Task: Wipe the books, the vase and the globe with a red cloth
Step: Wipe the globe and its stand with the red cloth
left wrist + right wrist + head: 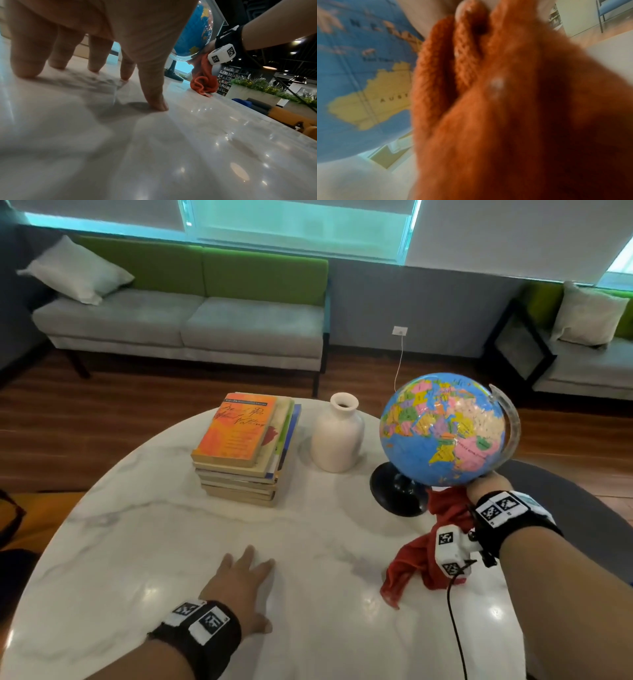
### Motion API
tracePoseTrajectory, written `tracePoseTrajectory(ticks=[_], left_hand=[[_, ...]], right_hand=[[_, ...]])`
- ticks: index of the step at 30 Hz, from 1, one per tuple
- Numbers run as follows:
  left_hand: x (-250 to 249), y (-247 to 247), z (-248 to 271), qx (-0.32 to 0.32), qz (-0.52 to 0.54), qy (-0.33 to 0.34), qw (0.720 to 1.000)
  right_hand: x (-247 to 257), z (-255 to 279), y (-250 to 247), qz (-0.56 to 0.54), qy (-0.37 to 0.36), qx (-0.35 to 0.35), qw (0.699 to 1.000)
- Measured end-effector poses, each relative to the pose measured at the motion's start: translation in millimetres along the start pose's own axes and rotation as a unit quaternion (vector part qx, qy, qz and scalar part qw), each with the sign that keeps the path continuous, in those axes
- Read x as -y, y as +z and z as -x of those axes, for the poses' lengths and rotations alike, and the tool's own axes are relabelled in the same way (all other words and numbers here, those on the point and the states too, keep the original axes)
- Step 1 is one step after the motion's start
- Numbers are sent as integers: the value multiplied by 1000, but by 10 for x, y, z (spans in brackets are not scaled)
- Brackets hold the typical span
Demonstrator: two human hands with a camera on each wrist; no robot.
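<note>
Red cloth (445, 510) under the globe (442, 429), bunched in the right hand (488, 482).

The right fingers grasp the cloth against the globe's lower curve near the worktop's (137, 525) right edge; the left hand (239, 587) rests splayed and released on the marble. The globe's axis leans up and to the right from its black base (397, 491). Better, I judge, to steady that base with the idle hand, wiping with light strokes.
</note>
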State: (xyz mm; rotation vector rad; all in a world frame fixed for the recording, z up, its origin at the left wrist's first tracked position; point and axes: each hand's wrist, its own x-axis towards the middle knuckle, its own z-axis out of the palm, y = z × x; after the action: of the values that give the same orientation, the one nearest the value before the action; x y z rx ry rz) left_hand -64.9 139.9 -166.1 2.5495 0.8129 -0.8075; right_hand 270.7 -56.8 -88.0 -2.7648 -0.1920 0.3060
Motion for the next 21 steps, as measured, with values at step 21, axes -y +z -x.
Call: tracePoseTrajectory(ticks=[21], left_hand=[[-31,-36,-28,17,-8,-2,1000]], right_hand=[[-37,-519,44,-230,79,43,969]])
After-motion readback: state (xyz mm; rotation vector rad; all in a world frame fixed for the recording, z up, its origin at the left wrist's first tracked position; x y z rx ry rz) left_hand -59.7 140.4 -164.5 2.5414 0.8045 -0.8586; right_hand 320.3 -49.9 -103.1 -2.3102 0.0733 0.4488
